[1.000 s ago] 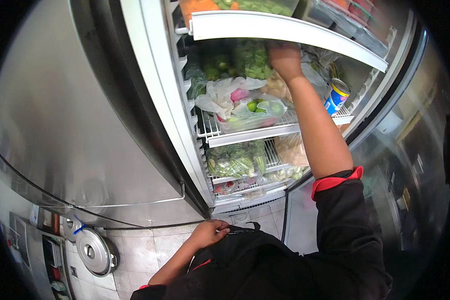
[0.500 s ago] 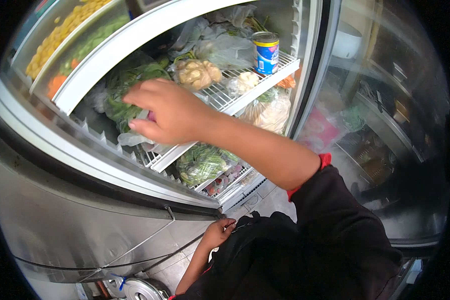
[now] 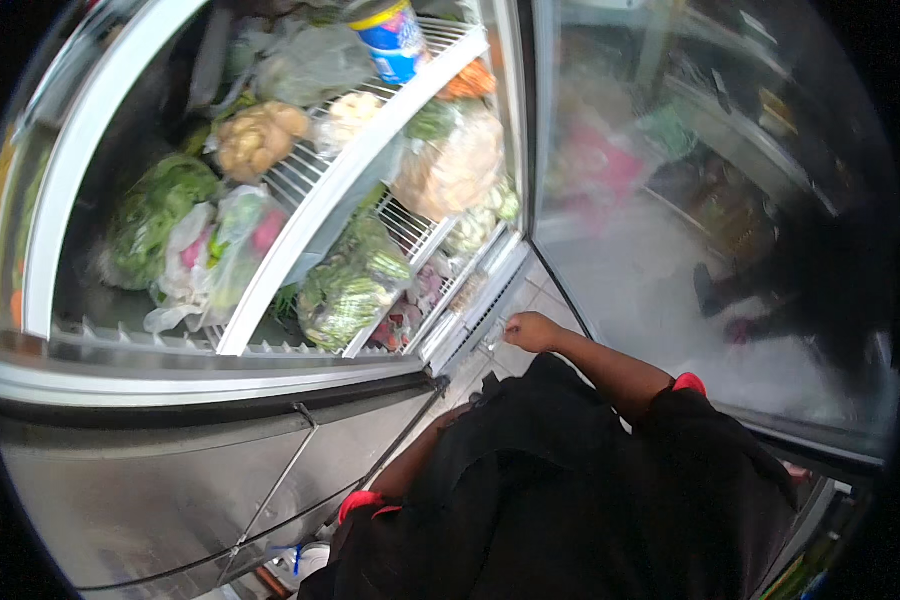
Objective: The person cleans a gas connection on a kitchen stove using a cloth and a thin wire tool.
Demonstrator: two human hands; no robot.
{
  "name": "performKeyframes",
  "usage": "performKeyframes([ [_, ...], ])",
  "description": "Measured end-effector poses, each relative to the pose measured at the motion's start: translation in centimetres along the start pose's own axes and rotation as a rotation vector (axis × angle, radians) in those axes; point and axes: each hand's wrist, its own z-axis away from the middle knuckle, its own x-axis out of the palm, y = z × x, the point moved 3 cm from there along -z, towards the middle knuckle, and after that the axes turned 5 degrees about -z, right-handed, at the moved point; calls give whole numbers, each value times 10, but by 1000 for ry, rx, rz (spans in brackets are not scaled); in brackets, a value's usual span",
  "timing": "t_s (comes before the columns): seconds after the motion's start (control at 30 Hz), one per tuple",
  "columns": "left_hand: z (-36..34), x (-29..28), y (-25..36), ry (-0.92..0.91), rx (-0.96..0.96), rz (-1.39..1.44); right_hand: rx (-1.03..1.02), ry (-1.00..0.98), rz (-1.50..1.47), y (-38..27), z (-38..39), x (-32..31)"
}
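Our right hand (image 3: 532, 331), closed on something small and clear, sits low by the fridge's bottom shelf (image 3: 470, 290), clear of the bagged greens (image 3: 350, 285); left hand hidden, grip unknowable

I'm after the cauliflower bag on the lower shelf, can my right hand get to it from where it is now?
Probably yes. The fridge door stands open, and the right hand is by the fridge's bottom edge with nothing between it and the cauliflower bag on the lower shelf.

White wire fridge shelves (image 3: 370, 160), bagged greens (image 3: 155, 215), cauliflower (image 3: 255, 135), blue can (image 3: 390, 40)
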Motion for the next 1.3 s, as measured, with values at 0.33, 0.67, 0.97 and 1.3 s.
performKeyframes([
  [0.33,-24,9,12,5,-104,-123,407,18,-86,226,147,78],
  [0.67,-50,27,-10,54,-4,-115,30,321,-425,9,61,-66],
  [0.97,-36,-11,-29,34,73,-129,-662,332,-538,-457,-57,-289],
  [1.3,-7,-65,-53,1,90,-112,-629,771,54,-529,-184,-286],
])
